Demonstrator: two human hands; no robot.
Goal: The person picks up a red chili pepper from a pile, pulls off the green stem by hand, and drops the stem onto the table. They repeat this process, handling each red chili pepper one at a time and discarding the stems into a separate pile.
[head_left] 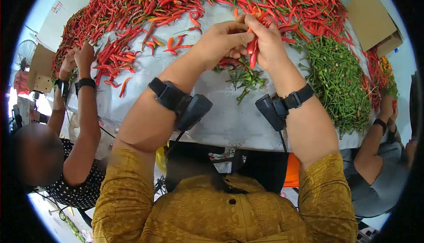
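Note:
Over the table, my right hand (270, 44) is closed around several red chili peppers (253, 58), their tips pointing down out of the grip. My left hand (223, 42) meets it from the left, thumb and fingers pinched at the upper part of a chili; the exact fingertip contact is partly hidden. Below both hands lies a small heap of green chili stems (246, 78) with a few dark red chilies beside it. A large pile of red chilies (282, 0) spreads beyond my hands.
A big mound of green stems (338, 84) sits to the right. Loose chilies (176, 44) lie to the left on the pale table cover (176, 73). Co-workers' hands (81, 57) are busy at the left, and another person's arm (375, 141) reaches in at right. A cardboard box (371, 17) stands far right.

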